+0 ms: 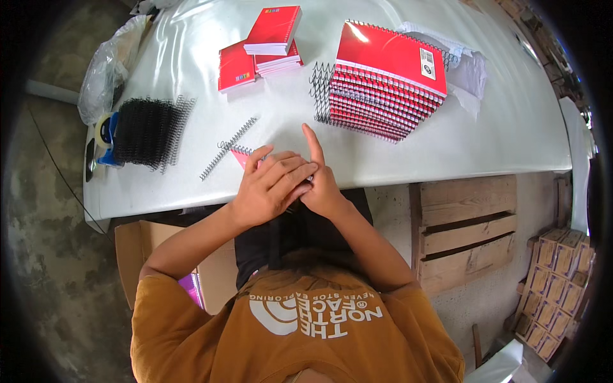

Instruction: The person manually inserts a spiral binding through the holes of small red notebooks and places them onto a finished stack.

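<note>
Both hands meet at the near edge of the table, over a small red spiral notebook (241, 157) that they mostly hide. Only a corner of its cover and part of its black wire coil show. My left hand (271, 184) is closed over the notebook, fingers bent toward the right hand. My right hand (323, 186) grips the notebook's right end, its index finger raised; what its other fingers press on is hidden. A loose black spiral coil (216, 163) lies on the table just left of the notebook.
A tall stack of red spiral notebooks (389, 57) stands at the right, with smaller unbound red pads (273, 29) behind my hands. A bundle of black coils (147, 133) and a tape dispenser (106, 137) sit left. Below are a cardboard box (217, 274) and a wooden crate (469, 223).
</note>
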The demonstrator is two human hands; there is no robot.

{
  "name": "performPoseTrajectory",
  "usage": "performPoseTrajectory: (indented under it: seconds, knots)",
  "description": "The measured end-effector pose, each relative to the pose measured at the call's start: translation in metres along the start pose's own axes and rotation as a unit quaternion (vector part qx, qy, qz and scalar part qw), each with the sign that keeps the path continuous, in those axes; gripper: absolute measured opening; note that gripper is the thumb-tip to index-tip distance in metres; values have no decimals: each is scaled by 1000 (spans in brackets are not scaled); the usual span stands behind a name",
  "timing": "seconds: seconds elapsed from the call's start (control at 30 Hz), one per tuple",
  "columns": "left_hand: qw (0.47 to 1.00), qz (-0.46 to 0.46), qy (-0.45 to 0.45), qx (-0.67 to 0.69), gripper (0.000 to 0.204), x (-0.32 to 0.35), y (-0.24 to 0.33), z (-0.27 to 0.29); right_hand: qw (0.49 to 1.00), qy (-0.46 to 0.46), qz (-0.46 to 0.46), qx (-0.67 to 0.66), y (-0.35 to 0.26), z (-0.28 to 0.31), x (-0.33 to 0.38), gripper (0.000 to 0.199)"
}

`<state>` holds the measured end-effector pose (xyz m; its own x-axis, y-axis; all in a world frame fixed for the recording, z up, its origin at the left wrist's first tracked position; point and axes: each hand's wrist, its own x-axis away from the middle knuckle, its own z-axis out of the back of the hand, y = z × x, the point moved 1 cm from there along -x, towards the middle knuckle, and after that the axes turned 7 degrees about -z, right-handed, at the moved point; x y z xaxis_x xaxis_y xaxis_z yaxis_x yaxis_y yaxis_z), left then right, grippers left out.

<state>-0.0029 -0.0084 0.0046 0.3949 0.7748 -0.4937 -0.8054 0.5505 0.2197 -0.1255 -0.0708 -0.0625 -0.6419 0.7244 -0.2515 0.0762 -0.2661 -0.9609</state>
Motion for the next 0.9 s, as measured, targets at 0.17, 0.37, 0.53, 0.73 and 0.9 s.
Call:
performPoseTrajectory:
  seconds: [0.17, 0.37, 0.53, 0.73, 0.9]
  knots:
    - [991, 30, -81, 98, 35, -15, 0, 23, 999, 23, -25, -24, -11, -9, 8, 90]
    - [991, 22, -111, 72, 30, -32, -3, 30, 998, 2, -35, -54, -7, -4, -2, 94]
    - [991, -29, -130, 4, 24, -47, -3, 37, 999, -1, -46, 4, -10, 3, -3, 87]
    - [997, -59, -20, -43, 45, -96, 11, 73, 980, 133, 112, 95, -68, 45, -4, 55]
    - [963, -105, 234, -84, 30, -146, -5, 82, 904, 244, 326, 130, -128, 144, -42, 20]
